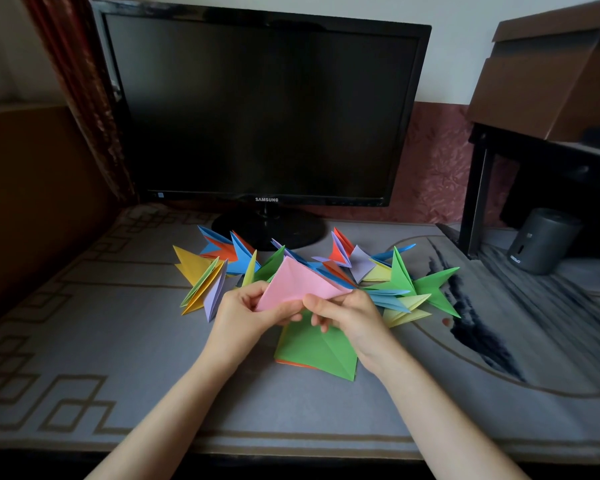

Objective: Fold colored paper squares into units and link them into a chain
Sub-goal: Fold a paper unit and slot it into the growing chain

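A pink paper (297, 282), folded into a triangle, is held above the desk in both hands. My left hand (246, 315) pinches its lower left corner, and my right hand (347, 315) pinches its lower edge near the right corner. Under my hands lies a green creased paper square (317, 351) on top of an orange sheet (293, 364), of which only a thin edge shows. Behind the pink paper, a chain of folded units (229, 261) in yellow, blue, orange, green and lilac curves across the desk to the green units (430, 289) at the right.
A black monitor (264, 109) on a round stand (267, 228) rises just behind the chain. The desk carries a grey patterned mat (118, 341). A dark cylindrical speaker (541, 240) and a black shelf with a brown box (551, 74) stand at the right.
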